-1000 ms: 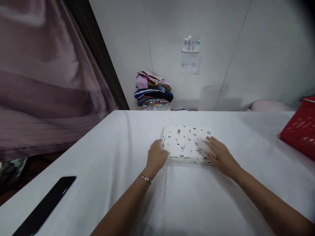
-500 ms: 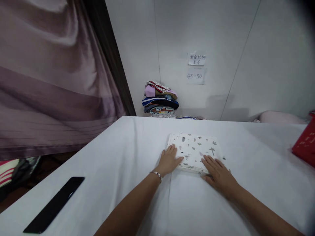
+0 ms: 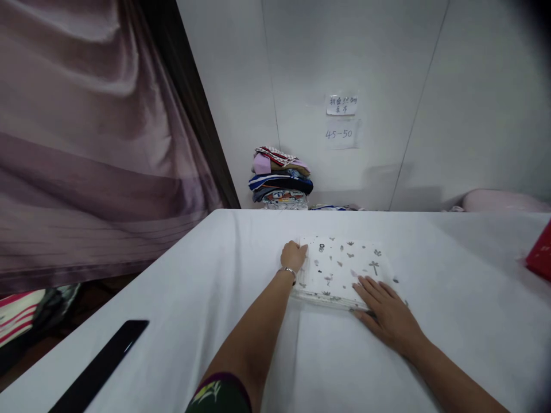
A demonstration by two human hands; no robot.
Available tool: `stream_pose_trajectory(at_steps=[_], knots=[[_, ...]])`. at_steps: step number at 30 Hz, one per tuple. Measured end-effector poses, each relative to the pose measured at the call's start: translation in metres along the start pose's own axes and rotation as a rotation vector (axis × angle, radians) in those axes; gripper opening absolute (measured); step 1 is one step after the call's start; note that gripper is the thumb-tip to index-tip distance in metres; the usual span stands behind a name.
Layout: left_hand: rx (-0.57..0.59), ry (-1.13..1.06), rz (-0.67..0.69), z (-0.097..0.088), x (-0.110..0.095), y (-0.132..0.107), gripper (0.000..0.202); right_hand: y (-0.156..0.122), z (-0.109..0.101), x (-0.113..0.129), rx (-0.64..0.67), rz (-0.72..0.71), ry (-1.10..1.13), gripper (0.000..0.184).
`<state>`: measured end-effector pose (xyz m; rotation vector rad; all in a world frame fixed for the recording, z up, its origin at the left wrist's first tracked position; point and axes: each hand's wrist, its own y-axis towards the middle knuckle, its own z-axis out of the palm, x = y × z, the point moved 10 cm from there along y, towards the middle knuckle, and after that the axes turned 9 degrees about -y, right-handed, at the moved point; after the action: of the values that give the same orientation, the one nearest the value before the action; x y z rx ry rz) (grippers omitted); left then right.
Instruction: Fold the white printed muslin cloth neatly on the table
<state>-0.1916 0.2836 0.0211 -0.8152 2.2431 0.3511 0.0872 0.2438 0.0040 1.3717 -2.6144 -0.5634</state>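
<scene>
A folded white cloth (image 3: 340, 269) printed with small plants and animals lies flat on the white-covered table (image 3: 241, 246). At its left edge, my left hand (image 3: 294, 256) is closed, with the fingers curled around the cloth's border; the fingertips are partly hidden. A bracelet circles that wrist. My right hand (image 3: 385, 312) rests flat on the cloth's near right part, fingers stretched out and the thumb at the front edge.
A flat black object (image 3: 101, 367) lies on the table at left. Behind the far edge stands a pile of folded fabrics (image 3: 282, 175). Something red (image 3: 540, 252) sits at the right edge. A pink curtain (image 3: 86, 143) hangs at left, and handwritten paper notes (image 3: 341, 117) are on the wall.
My left hand has moved up and slightly left from lying open on the cloth to closing on its left edge. My right hand stays flat on the cloth. The view has shifted slightly.
</scene>
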Motion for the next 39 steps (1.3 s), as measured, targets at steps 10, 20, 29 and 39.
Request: stream_pose_trajectory(at_steps=[10,20,29,39], knots=[[-0.047,0.004,-0.039,-0.003,0.011,-0.003,0.024,-0.003,0.003,-0.005,-0.025,-0.025,0.030,0.056],[0.039,0.081,-0.032,0.007,0.009,0.000,0.033,-0.002,0.000,-0.003,-0.060,-0.029,0.039,0.055],[-0.033,0.180,0.102,0.000,-0.016,-0.008,0.041,-0.001,-0.002,0.000,-0.058,-0.049,-0.030,0.050],[0.182,0.418,0.362,0.045,-0.023,-0.026,0.060,0.003,-0.003,-0.001,0.077,0.006,0.039,0.050]])
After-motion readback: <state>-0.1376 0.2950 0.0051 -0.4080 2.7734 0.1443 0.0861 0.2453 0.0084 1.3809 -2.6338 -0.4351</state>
